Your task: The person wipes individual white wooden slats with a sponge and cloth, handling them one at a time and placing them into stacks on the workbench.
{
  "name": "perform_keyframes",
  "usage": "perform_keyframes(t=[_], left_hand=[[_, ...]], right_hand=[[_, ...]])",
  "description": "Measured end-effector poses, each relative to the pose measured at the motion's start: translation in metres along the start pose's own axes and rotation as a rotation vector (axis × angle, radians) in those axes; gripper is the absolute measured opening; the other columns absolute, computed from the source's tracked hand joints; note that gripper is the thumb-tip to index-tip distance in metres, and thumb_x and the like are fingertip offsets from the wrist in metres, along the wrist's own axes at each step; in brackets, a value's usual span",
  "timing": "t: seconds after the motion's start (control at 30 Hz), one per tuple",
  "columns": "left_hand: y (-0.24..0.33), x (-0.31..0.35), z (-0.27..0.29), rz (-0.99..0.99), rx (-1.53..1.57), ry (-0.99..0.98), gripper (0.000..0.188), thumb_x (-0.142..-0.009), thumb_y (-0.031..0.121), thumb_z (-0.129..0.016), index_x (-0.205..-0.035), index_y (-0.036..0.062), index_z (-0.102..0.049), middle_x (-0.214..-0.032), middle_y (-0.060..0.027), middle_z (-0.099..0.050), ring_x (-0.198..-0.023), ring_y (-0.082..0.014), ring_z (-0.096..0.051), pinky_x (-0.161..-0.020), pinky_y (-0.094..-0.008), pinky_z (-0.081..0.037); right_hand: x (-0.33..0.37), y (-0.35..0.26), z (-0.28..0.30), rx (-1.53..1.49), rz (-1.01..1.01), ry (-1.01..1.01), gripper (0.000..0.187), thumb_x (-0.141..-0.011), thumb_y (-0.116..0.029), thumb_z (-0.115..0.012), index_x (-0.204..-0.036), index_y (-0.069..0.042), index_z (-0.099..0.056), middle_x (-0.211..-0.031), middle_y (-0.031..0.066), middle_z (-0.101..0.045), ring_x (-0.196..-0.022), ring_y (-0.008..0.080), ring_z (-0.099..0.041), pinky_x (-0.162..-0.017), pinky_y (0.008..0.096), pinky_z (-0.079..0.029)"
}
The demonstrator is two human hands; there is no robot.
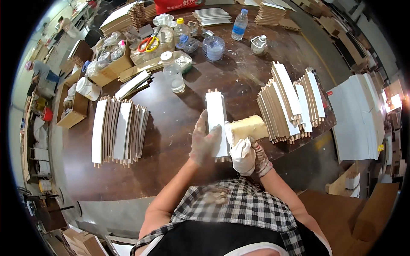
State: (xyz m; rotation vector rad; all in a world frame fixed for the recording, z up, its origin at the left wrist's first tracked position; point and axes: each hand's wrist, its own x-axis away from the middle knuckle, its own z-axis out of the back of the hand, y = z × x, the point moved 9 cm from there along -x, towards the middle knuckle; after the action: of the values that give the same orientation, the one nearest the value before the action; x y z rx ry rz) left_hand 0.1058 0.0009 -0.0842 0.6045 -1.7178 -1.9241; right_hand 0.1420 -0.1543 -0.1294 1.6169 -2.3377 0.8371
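A narrow white board with wooden dowels poking from its ends stands near the table's middle. My left hand, in a pale glove, grips its left edge, thumb lying across the white face. Right of the board, my gloved right hand is closed on a bunched white cloth. Just beyond the cloth sits a pale yellow block that looks like a sponge, with a white, rough left edge close to the board. Whether my right fingers also touch the block is hidden by the cloth.
Rows of doweled boards stand at left and right on the dark table. Behind are a clear bottle, a water bottle, scissors and a cardboard box. White panels lean beyond the right edge.
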Motion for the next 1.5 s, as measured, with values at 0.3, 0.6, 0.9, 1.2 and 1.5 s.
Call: perform_keyframes(t=[0.3,0.6,0.9,1.2,1.5], left_hand=[[0.057,0.025,0.020,0.127,0.251,-0.044,0.048,-0.083,0.019,-0.054,-0.124,-0.0046,-0.044,-0.109,-0.0178,-0.057,-0.100,-0.0212,-0.056,-0.084,-0.0311,-0.046],[0.079,0.070,-0.012,0.282,0.373,-0.042,0.063,-0.071,0.020,-0.060,-0.127,-0.0053,-0.044,-0.112,-0.0164,-0.057,-0.094,-0.0195,-0.057,-0.080,-0.0272,-0.045],[0.075,0.076,-0.006,0.293,0.441,-0.140,0.059,-0.076,0.015,-0.058,-0.128,-0.0056,-0.040,-0.114,-0.0159,-0.055,-0.097,-0.0195,-0.057,-0.081,-0.0300,-0.047],[0.078,0.050,0.040,0.112,0.215,-0.157,0.055,-0.072,0.018,-0.055,-0.122,-0.0051,-0.048,-0.111,-0.0134,-0.057,-0.098,-0.0187,-0.055,-0.085,-0.0286,-0.043],[0.056,0.031,0.079,-0.080,0.108,-0.212,0.058,-0.072,0.022,-0.058,-0.122,-0.0040,-0.049,-0.113,-0.0152,-0.058,-0.098,-0.0206,-0.056,-0.086,-0.0285,-0.044]], right_hand=[[0.032,-0.079,-0.041,0.839,0.569,-0.329,0.057,-0.081,-0.024,-0.066,-0.126,-0.003,-0.038,-0.116,0.0191,-0.053,-0.101,0.0250,-0.059,-0.086,0.0366,-0.052],[0.026,-0.130,-0.087,1.264,0.949,-0.268,0.053,-0.076,-0.033,-0.070,-0.114,0.000,-0.052,-0.101,0.0112,-0.061,-0.089,0.0193,-0.063,-0.078,0.0291,-0.055],[0.036,-0.114,-0.104,1.376,0.928,-0.248,0.050,-0.073,-0.022,-0.074,-0.113,0.000,-0.054,-0.104,0.0108,-0.062,-0.096,0.0200,-0.061,-0.080,0.0300,-0.053],[0.004,-0.054,-0.132,0.211,0.155,-0.674,0.051,-0.083,-0.040,-0.058,-0.120,-0.005,-0.049,-0.112,0.0109,-0.058,-0.103,0.0192,-0.057,-0.080,0.0287,-0.052],[0.035,-0.080,-0.177,1.845,1.450,-0.116,0.058,-0.075,-0.024,-0.070,-0.121,-0.001,-0.043,-0.102,0.0121,-0.061,-0.087,0.0206,-0.065,-0.069,0.0286,-0.057]])
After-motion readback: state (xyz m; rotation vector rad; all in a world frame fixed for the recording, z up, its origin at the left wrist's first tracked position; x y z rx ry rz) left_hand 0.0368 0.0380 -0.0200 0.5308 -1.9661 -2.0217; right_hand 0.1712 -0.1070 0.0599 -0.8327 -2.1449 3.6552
